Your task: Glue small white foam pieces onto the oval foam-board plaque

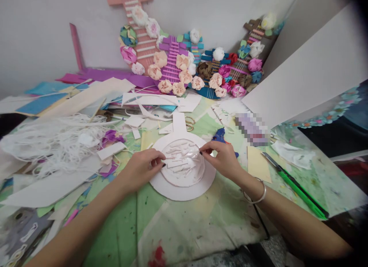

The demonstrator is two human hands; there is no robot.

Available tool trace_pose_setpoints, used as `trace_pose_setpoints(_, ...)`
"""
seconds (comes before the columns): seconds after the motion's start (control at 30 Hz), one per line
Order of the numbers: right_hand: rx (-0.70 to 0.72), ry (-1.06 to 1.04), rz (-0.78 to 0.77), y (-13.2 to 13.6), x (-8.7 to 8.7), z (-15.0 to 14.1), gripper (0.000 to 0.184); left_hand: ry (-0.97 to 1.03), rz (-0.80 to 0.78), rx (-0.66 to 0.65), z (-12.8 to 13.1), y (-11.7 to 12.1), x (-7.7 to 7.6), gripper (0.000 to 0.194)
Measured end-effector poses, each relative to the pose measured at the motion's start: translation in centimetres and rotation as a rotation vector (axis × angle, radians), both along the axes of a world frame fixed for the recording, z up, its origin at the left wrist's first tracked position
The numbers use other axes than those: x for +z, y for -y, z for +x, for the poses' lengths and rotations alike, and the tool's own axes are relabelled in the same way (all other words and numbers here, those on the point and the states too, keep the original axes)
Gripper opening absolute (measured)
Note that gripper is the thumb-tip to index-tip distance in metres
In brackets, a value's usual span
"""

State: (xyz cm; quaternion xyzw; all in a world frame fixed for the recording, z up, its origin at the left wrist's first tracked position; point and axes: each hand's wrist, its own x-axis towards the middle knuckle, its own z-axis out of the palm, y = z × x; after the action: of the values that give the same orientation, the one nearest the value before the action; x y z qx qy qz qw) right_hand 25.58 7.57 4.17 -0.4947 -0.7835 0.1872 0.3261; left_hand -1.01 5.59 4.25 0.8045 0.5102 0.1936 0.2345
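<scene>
The dish lies between the two hands, on a white disc whose neck extends away from the person; the long axis of disc and neck thus runs fore and aft, across the line joining the hands. The left hand is at the left rim, the right hand at the upper right rim—neither is clearly nearer. Left thumb and forefinger stand slightly apart beside a strip end; whether they grip it cannot be told. Right thumb and fingertips are almost together; any thin piece between them cannot be confirmed. The dish contains loose white strips, many lying roughly crosswise, others askew—its depth is not discernible. Scissors show their handles just right of the neck. A glue gun lies beyond the right hand.
</scene>
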Motion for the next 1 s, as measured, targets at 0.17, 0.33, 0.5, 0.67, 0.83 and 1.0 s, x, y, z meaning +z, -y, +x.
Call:
trace_pose_setpoints(0.17,0.023,0.026,-0.017,-1.9,-0.7,-0.8,0.018,0.005,0.01,-0.003,0.0,0.0,0.0,0.018)
trace_pose_setpoints(0.33,0.096,0.096,-0.022,-2.6,-1.1,-1.2,0.023,0.0,-0.002,-0.008,-0.1,-0.1,-0.1,0.018)
trace_pose_setpoints(0.5,0.132,0.169,0.001,-3.0,-1.1,-1.4,0.024,0.0,-0.017,-0.024,-0.2,-0.1,-0.3,0.017)
trace_pose_setpoints(0.67,0.158,0.205,0.033,-3.1,-1.0,-1.3,0.026,-0.008,-0.022,-0.017,-0.1,-0.2,-0.1,0.017)
trace_pose_setpoints(0.83,0.209,0.248,0.061,-3.1,-1.2,-1.2,0.028,-0.007,-0.025,-0.016,0.0,-0.2,0.0,0.018)
trace_pose_setpoints(1.0,0.263,0.303,0.097,-3.0,-1.6,-1.2,0.031,0.012,-0.025,-0.002,0.1,-0.1,-0.1,0.017)
